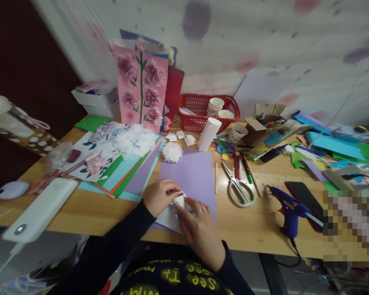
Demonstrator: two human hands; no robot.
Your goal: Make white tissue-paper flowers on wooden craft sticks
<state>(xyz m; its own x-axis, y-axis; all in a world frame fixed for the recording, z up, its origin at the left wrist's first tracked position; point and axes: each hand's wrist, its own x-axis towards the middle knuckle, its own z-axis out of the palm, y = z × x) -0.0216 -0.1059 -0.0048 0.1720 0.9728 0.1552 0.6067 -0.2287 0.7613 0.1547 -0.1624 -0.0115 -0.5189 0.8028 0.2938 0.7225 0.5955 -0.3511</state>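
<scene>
Between my two hands is a small white piece (180, 200), perhaps folded paper or tissue; its exact kind is hard to make out. My left hand (161, 196) pinches its upper left side with thumb and fingers. On its right, my right hand (199, 223), with a ring on one finger, presses fingertips against it. Beneath them lie a white sheet (169, 219) and a purple sheet of paper (193, 172). A fluffy white paper flower (172, 152) rests at the purple sheet's upper left corner.
Scissors (238, 186) and a blue glue gun (287, 207) lie to the right. Coloured sheets (135, 180) are stacked at left. Behind stand a red basket (190, 123), a white roll (209, 134), a paper cup (237, 133) and a pink flower picture (133, 90). A white power bank (43, 209) sits front left.
</scene>
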